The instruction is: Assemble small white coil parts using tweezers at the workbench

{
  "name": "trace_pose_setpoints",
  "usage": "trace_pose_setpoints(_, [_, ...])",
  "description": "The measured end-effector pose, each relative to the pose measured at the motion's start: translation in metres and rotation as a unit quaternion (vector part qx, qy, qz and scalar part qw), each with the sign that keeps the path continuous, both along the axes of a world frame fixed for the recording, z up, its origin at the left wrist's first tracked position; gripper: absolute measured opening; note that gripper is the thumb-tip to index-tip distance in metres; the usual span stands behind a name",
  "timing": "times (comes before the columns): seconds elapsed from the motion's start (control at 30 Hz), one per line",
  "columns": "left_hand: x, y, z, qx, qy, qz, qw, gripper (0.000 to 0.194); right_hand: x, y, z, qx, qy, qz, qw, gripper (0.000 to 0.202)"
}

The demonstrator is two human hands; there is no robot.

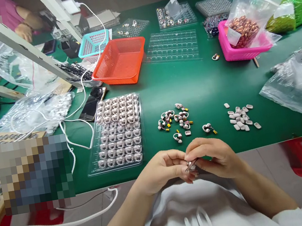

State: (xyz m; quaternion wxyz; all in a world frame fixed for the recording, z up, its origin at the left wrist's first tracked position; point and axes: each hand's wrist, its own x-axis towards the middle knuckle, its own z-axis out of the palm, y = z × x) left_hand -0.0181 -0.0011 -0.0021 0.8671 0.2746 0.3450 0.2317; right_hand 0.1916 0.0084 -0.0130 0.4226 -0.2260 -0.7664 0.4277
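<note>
Your left hand [164, 169] and right hand [215, 155] narrowly pinch one small part [191, 165], mostly hidden, at the green table's [169, 86] near edge, before one filled tray [142, 137], earphone pieces [182, 115] and pale caps [238, 115] too clustered to count, one orange basket [133, 78] and one pink basket [245, 53].

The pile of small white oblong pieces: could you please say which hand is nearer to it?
Right. The right hand is nearer the wearer than the pieces and to their left; the left hand is farther left.
</note>
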Motion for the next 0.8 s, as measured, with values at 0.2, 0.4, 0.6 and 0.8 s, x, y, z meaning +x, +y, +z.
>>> trace_pose_setpoints(0.2, [0.006, 0.001, 0.0, -0.001, 0.017, 0.023, 1.0, 0.027, 0.0, 0.003, 0.005, 0.001, -0.022, -0.013, 1.0, 0.026])
trace_pose_setpoints(0.4, [0.014, -0.003, -0.002, 0.066, 0.106, 0.153, 0.98, 0.022, 0.007, -0.004, 0.0, -0.056, -0.034, -0.114, 0.991, 0.024])
trace_pose_setpoints(0.6, [0.018, -0.005, -0.001, 0.085, 0.141, 0.209, 0.964, 0.022, 0.0, -0.02, -0.003, -0.034, -0.053, -0.15, 0.987, 0.024])
trace_pose_setpoints(0.8, [0.024, -0.008, 0.004, 0.128, 0.194, 0.232, 0.945, 0.023, -0.008, -0.022, 0.0, 0.032, -0.079, -0.196, 0.977, 0.015])
